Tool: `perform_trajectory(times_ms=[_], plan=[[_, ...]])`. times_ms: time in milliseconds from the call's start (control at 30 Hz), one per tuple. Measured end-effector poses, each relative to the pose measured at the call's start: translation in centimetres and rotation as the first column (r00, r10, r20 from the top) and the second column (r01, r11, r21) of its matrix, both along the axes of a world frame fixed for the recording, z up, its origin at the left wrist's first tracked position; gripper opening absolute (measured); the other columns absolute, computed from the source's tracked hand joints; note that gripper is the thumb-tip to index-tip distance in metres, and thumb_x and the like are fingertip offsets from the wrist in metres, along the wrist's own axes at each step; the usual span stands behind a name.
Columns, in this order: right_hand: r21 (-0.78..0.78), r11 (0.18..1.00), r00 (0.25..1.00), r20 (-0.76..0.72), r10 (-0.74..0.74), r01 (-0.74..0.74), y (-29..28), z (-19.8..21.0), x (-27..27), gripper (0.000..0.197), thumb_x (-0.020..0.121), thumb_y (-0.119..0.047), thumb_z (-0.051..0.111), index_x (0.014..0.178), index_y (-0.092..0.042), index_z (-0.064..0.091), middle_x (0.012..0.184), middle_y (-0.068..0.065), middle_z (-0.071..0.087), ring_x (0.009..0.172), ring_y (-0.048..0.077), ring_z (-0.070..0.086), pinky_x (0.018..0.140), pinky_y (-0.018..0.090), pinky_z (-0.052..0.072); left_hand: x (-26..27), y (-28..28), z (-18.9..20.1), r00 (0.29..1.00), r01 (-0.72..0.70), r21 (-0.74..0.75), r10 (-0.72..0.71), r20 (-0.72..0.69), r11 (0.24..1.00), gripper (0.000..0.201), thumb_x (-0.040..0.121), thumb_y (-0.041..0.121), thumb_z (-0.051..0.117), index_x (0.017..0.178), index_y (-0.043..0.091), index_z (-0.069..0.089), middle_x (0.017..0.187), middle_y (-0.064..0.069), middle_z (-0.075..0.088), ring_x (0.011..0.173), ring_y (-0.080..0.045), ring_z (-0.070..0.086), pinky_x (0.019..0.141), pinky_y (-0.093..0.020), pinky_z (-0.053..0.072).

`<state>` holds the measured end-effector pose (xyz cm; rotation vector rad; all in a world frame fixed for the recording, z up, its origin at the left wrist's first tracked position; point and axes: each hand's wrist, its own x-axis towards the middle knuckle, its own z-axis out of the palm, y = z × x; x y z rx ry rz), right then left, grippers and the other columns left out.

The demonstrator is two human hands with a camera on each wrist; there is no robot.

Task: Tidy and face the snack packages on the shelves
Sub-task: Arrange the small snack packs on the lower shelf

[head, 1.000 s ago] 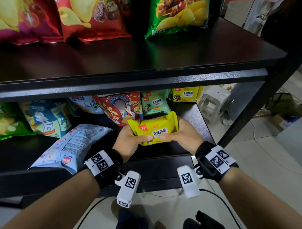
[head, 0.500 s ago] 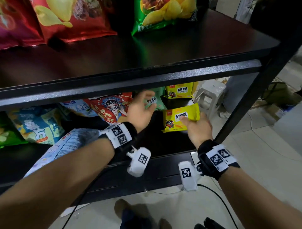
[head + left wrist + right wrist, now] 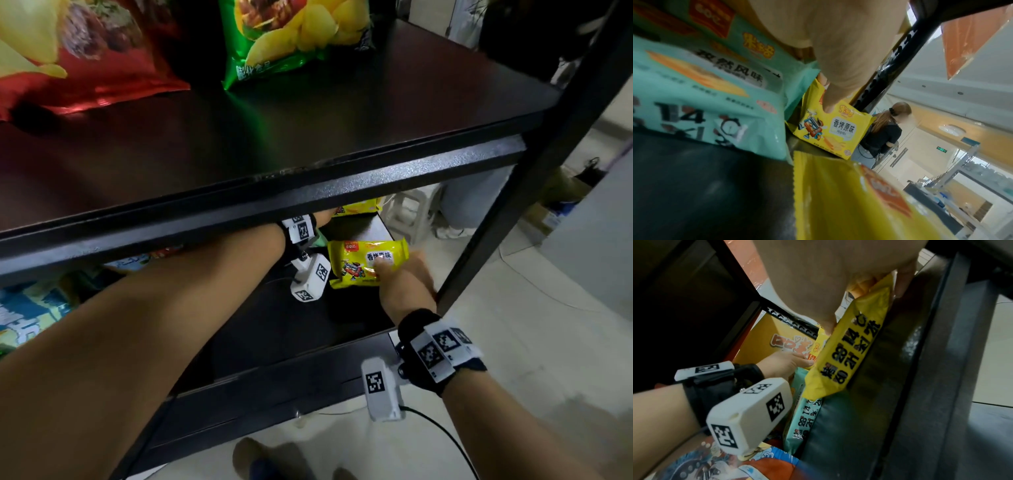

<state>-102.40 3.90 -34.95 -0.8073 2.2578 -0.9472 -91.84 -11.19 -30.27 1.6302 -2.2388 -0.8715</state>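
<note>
My right hand [image 3: 399,274] grips a yellow snack package [image 3: 368,262] by its right end, thumb on the printed front, holding it over the right part of the lower shelf [image 3: 294,329]. In the right wrist view that package [image 3: 849,350] hangs from my thumb and fingers, just above the shelf board. My left hand [image 3: 323,217] reaches deep under the upper shelf, mostly hidden by it. In the left wrist view the left hand [image 3: 826,97] pinches the top edge of a second yellow package [image 3: 830,133] standing at the back right. A teal package [image 3: 705,97] stands just left of it.
The upper shelf's black front rail [image 3: 274,205] hangs low over my left arm. A red chip bag [image 3: 85,51] and a green one [image 3: 291,37] stand on top. A black upright post [image 3: 513,205] bounds the right side. Blue bags [image 3: 27,308] lie at the lower left. A person [image 3: 881,134] stands behind the rack.
My left hand let go of the front yellow package and reached back to the second yellow one. My right hand kept its package and carried it back and right.
</note>
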Motion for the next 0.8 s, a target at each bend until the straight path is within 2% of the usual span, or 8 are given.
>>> perform_trajectory(times_ms=[200, 267, 333, 433, 500, 600, 700, 800], plan=[[-0.045, 0.998, 0.999, 0.019, -0.035, 0.036, 0.3, -0.5, 0.2, 0.038, 0.090, -0.041, 0.068, 0.101, -0.014, 0.045, 0.105, 0.011, 0.060, 0.104, 0.034, 0.061, 0.078, 0.032, 0.040, -0.6, -0.7, -1.2, 0.999, -0.006, 0.130, 0.012, -0.047, 0.992, 0.034, 0.101, 0.010, 0.057, 0.131, -0.005, 0.056, 0.133, -0.020, 0.057, 0.111, -0.024, 0.055, 0.085, -0.025, 0.038], [-0.052, 0.998, 0.999, 0.029, -0.040, 0.041, 0.3, -0.6, 0.2, 0.037, 0.089, -0.041, 0.069, 0.101, -0.015, 0.045, 0.106, 0.011, 0.062, 0.101, 0.033, 0.062, 0.077, 0.032, 0.040, -0.3, -0.3, -1.0, 0.999, 0.003, 0.087, 0.001, -0.039, 0.996, 0.025, 0.105, 0.010, 0.048, 0.119, -0.008, 0.061, 0.112, -0.022, 0.062, 0.092, -0.023, 0.053, 0.069, -0.014, 0.040], [-0.052, 0.997, 0.998, 0.049, -0.048, 0.050, 0.1, -0.7, 0.1, 0.037, 0.089, -0.040, 0.069, 0.102, -0.015, 0.047, 0.106, 0.010, 0.063, 0.098, 0.032, 0.063, 0.077, 0.033, 0.043, 0.2, 0.8, -0.1, 0.999, 0.017, 0.038, -0.015, -0.030, 0.999, 0.024, 0.107, 0.011, 0.042, 0.092, 0.006, 0.060, 0.087, -0.009, 0.054, 0.073, -0.014, 0.044, 0.059, -0.006, 0.038], [-0.027, 0.998, 0.998, 0.038, -0.051, 0.052, 0.0, -0.8, 0.1, 0.037, 0.090, -0.040, 0.068, 0.106, -0.013, 0.049, 0.109, 0.011, 0.064, 0.095, 0.031, 0.062, 0.078, 0.034, 0.045, 1.0, 2.8, 2.0, 0.989, 0.035, -0.020, -0.038, -0.143, 0.999, 0.021, 0.108, 0.010, 0.039, 0.109, 0.009, 0.060, 0.120, -0.015, 0.060, 0.101, -0.017, 0.051, 0.079, -0.010, 0.035], [-0.005, 0.999, 0.999, -0.011, -0.038, 0.038, 0.0, -0.6, 0.3, 0.043, 0.091, -0.041, 0.066, 0.115, -0.009, 0.051, 0.117, 0.015, 0.063, 0.106, 0.034, 0.062, 0.085, 0.038, 0.047, 2.0, 4.1, 3.1, 0.978, 0.017, -0.042, -0.025, -0.207, 0.999, 0.023, 0.108, 0.017, 0.041, 0.104, 0.017, 0.064, 0.124, -0.008, 0.061, 0.111, -0.017, 0.053, 0.086, -0.009, 0.036], [-0.020, 0.998, 0.991, -0.121, 0.059, -0.062, 0.7, 0.1, 0.6, 0.083, 0.090, -0.050, 0.064, 0.149, -0.004, 0.028, 0.153, 0.020, 0.037, 0.141, 0.033, 0.036, 0.114, 0.041, 0.031, 3.9, 6.2, 3.7, 0.985, -0.074, -0.176, 0.044, -0.169, 0.982, 0.030, 0.102, 0.035, 0.054, 0.076, 0.022, 0.061, 0.085, 0.008, 0.063, 0.082, -0.013, 0.058, 0.082, -0.025, 0.044], [-0.285, 0.932, 0.963, -0.208, 0.170, -0.226, 1.8, 1.6, 0.8, 0.111, 0.085, -0.057, 0.066, 0.157, -0.013, -0.004, 0.167, 0.008, 0.001, 0.153, 0.022, 0.003, 0.124, 0.038, 0.006, 6.0, 8.2, 3.0, 0.986, -0.073, -0.269, 0.030, -0.162, 0.960, 0.029, 0.093, 0.032, 0.069, 0.114, 0.010, 0.068, 0.116, -0.004, 0.070, 0.110, -0.024, 0.064, 0.098, -0.035, 0.048], [-0.524, 0.778, 0.934, -0.115, 0.338, -0.346, 2.4, 3.7, 0.6, 0.105, 0.074, -0.046, 0.082, 0.154, -0.013, 0.023, 0.152, 0.006, 0.042, 0.141, 0.013, 0.039, 0.114, 0.023, 0.032, 8.6, 10.9, 2.3, 0.880, -0.018, -0.355, -0.154, -0.450, 0.935, 0.033, 0.077, 0.006, 0.083, 0.101, 0.020, 0.065, 0.104, 0.006, 0.068, 0.097, -0.014, 0.064, 0.090, -0.035, 0.052]])
